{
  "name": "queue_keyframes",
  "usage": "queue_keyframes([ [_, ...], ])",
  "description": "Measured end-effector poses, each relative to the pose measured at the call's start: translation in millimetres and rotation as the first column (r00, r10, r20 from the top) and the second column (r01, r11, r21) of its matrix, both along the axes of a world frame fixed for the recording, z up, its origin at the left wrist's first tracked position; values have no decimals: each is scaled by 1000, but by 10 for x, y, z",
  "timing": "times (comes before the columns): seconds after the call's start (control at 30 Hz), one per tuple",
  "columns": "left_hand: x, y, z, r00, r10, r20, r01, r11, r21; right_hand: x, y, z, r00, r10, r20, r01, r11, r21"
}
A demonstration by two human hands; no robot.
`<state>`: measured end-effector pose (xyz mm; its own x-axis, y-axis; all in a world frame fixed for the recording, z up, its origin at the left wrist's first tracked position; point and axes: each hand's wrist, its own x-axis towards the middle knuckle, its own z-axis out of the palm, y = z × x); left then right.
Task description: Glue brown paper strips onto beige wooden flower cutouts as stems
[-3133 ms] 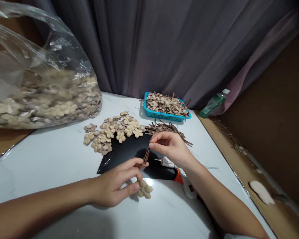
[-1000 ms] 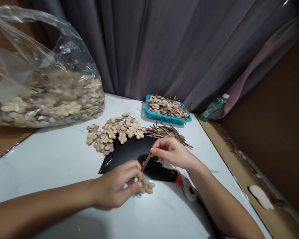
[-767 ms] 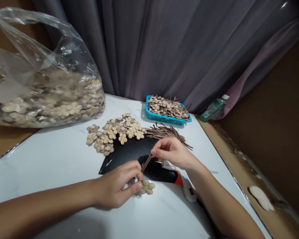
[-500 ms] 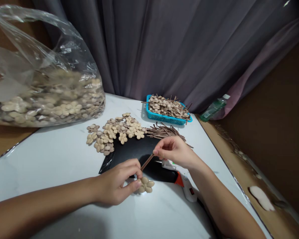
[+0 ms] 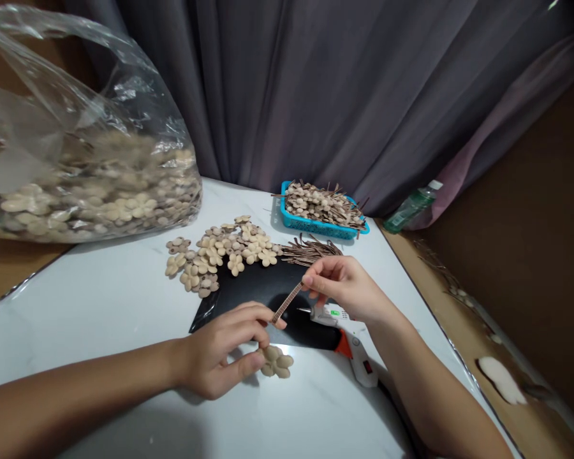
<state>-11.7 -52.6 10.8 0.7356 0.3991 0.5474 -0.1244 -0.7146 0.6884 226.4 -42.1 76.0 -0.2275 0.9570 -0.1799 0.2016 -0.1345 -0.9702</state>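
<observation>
Between the thumb and fingers of my left hand [image 5: 227,347] is the edge of a beige five-petal flower [image 5: 277,362], held low over the white table. My right hand [image 5: 344,284] pinches the upper end of a thin brown patterned strip [image 5: 287,303], which slants down toward my left fingertips. The strip's lower end lies by an outstretched left finger; whether they touch I cannot tell. Beneath my right hand a white hot glue gun [image 5: 337,315] rests with its nozzle over a black sheet [image 5: 253,290].
Loose flowers [image 5: 220,252] lie heaped behind the sheet, beside a pile of brown strips [image 5: 310,250]. A blue basket [image 5: 316,228] holds more flowers with strips. At left stands a clear plastic bag [image 5: 124,185] full of flowers; a green bottle [image 5: 414,207] leans at right.
My right hand has moved slightly up and right with the strip. The strip's lower end has come away from the flower, and the flower has turned a little in my left hand.
</observation>
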Motion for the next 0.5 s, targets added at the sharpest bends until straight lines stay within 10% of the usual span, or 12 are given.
queue_keyframes([
  [0.27,7,24,-5,993,109,-34,-113,978,-176,28,-14,27,991,-110,-78,121,979,165],
  [0.4,70,75,14,953,300,-46,-270,767,-582,101,-150,133,957,-153,-245,235,907,350],
  [0.5,99,132,34,896,440,-59,-360,643,-676,102,-284,225,982,-29,-188,100,919,381],
])
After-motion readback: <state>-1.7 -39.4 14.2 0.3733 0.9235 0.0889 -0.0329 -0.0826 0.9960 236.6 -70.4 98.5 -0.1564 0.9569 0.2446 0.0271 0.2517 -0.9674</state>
